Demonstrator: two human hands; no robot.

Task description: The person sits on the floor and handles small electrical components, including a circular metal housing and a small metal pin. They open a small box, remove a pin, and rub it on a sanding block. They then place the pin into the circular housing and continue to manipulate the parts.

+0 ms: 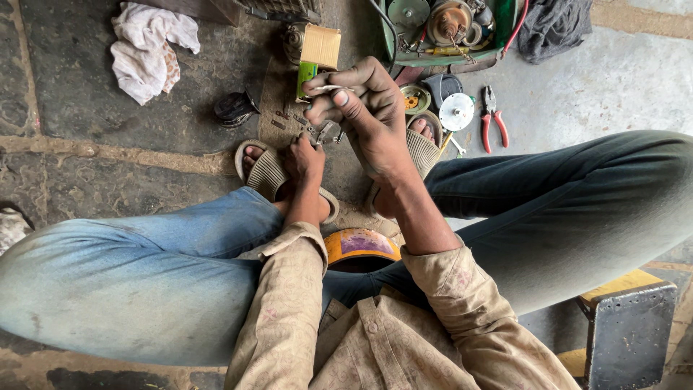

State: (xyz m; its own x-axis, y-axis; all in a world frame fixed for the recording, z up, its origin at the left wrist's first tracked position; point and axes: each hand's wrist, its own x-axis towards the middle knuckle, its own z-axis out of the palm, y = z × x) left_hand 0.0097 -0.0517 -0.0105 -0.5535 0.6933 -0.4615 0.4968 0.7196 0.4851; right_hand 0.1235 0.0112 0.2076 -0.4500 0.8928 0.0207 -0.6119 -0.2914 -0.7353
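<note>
The right hand [368,115] closes over most of a thin pale item [330,88], so its kind cannot be determined. The left hand [304,160] covers the small metal parts [323,132] at its fingertips, too small to identify. The green tray [447,32] and grey stool [628,332] are cut off by the frame edges.

Stone floor [86,166], white rag [148,47], red pliers [493,119]

Left hand [304,160] low, fingers curled; right hand [368,108] raised, fingertips pinched
</note>
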